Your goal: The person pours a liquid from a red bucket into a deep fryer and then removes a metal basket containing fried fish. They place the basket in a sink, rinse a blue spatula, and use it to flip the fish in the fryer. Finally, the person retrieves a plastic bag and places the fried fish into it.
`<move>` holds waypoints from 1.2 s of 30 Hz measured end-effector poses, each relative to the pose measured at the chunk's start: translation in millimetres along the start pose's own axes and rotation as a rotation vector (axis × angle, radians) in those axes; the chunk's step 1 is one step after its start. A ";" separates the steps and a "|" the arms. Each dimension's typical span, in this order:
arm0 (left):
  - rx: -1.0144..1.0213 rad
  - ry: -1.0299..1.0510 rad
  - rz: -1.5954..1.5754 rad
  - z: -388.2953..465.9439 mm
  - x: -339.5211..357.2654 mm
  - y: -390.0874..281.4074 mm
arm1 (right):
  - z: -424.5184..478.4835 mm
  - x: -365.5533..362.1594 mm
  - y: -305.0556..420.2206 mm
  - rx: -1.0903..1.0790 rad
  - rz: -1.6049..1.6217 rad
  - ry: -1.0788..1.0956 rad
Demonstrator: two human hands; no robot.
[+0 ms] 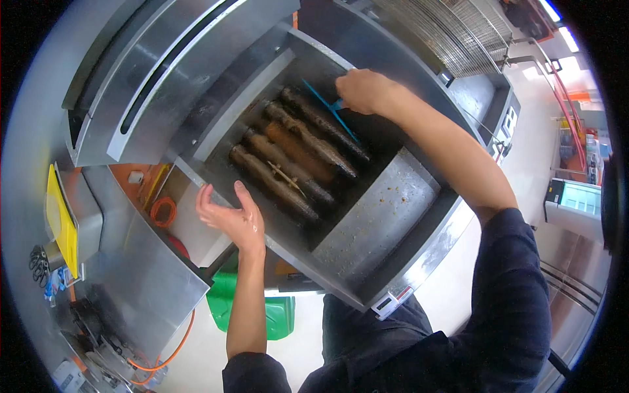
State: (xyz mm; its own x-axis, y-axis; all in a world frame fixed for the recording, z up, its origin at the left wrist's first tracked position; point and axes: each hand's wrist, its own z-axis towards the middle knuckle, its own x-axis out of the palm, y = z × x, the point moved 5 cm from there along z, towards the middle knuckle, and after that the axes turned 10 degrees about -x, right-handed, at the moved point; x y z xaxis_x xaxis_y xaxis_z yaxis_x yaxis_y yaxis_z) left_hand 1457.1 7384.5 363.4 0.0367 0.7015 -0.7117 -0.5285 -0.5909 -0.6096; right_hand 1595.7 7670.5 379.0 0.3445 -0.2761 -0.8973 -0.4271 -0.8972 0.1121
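Observation:
A deep fryer's metal vat (363, 226) lies before me, dark inside, with several sooty tubes (314, 132) running across its well. My right hand (366, 91) is closed on the handle of a blue scraper or squeegee (331, 109), whose long thin blade lies beside the tube farthest to the right. My left hand (236, 213) is raised over the vat's left rim, wet, fingers spread, holding nothing. A thin light-coloured stick or strip (286, 179) rests across the left tubes. Crumbs dot the sloping metal shelf at the vat's near end.
Wire fryer baskets (454, 34) stand at the upper right. On the left are a steel counter (142, 265), a yellow board (63, 221) and scissors (39, 265). A green bin (280, 314) stands below on the floor. An orange hose (184, 339) hangs beside the counter.

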 end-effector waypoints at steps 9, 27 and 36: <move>0.035 -0.004 -0.045 -1.3 3.3 6.1 | -65.5 52.6 -18.4 0.043 0.084 -0.262; 0.031 0.007 -0.014 -3.8 5.4 5.2 | 3.4 178.2 -34.4 0.304 0.307 -0.203; 0.027 0.003 0.000 -2.2 3.0 1.5 | 8.3 203.7 -43.1 0.242 0.257 -0.157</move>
State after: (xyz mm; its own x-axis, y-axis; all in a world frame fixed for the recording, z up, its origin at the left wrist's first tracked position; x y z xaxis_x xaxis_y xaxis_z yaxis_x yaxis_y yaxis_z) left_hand 1458.2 7384.8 359.5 0.0390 0.7002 -0.7129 -0.5511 -0.5800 -0.5999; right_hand 1677.3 7655.7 187.8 0.0767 -0.4087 -0.9095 -0.6739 -0.6935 0.2548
